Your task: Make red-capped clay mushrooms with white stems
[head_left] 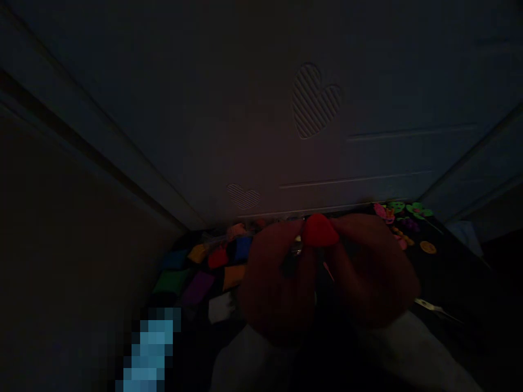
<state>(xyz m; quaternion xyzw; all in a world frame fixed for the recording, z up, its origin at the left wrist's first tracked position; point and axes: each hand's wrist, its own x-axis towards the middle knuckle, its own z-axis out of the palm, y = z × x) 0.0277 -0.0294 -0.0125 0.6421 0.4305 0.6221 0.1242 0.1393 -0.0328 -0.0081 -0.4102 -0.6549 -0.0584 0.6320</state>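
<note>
Nearest the camera, two pale sleeves are reaching in from the bottom edge, and at lower left a bright blue strip is showing only as blurred blocks. The left hand and the right hand are meeting over a dark surface, both pinching one soft-looking red piece narrowly between their fingertips; the piece is sitting between the two hands, raised in front of the wall's foot.

To the right of the right hand, a slim metal tool is lying on the surface, its far end sinking into shadow. Left of the left hand, coloured packets are spreading in loose rows: a white one, a purple one, a green one, with orange, red, blue and yellow ones lying close by.

Farther right, a round yellow disc is lying before a green flower-like shape and a pink one. Behind everything, a pale panel is rising in very dim light, carrying a large ribbed heart and a smaller one, while a dark wall is closing off the left.
</note>
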